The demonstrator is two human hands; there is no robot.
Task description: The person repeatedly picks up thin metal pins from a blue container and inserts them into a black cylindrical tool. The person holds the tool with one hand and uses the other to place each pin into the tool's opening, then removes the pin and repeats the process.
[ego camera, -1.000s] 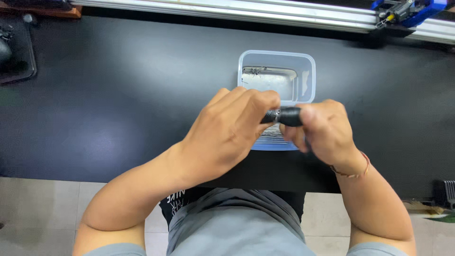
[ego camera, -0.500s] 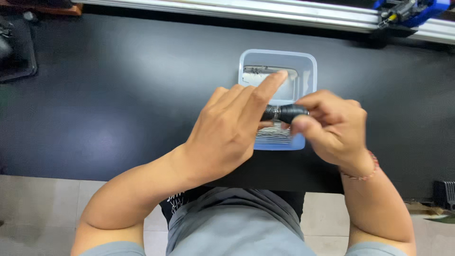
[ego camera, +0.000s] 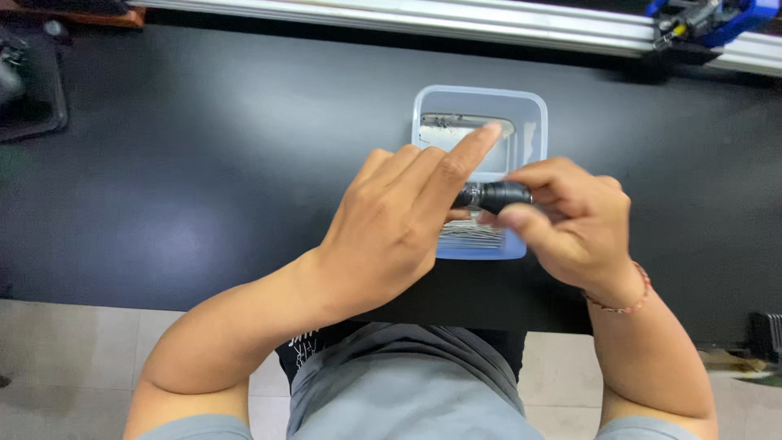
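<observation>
Head view, looking down. Right hand (ego camera: 570,224) is gripping a small black cylindrical part (ego camera: 498,195), fingers curled around its right end, thumb pressing underneath. Left hand (ego camera: 399,224) is meeting the part's left end; index finger is sticking out straight and pointing up-right, other fingers loosely bent. Cannot tell whether the left hand is actually pinching the part, since its own fingers are covering the contact spot. Part is being held horizontally in the air just above a clear blue-tinted plastic container (ego camera: 533,114), over the container's nearer half. Container is sitting on the black table (ego camera: 204,163), with metal-looking bits lying inside, too small to identify. A thin bracelet (ego camera: 623,305) is showing on the right wrist. An aluminium rail (ego camera: 407,16) is running along the table's far edge, with a blue fixture (ego camera: 717,16) at its right end. A dark tray-like object (ego camera: 28,90) is lying at the far left, partly cut off.
</observation>
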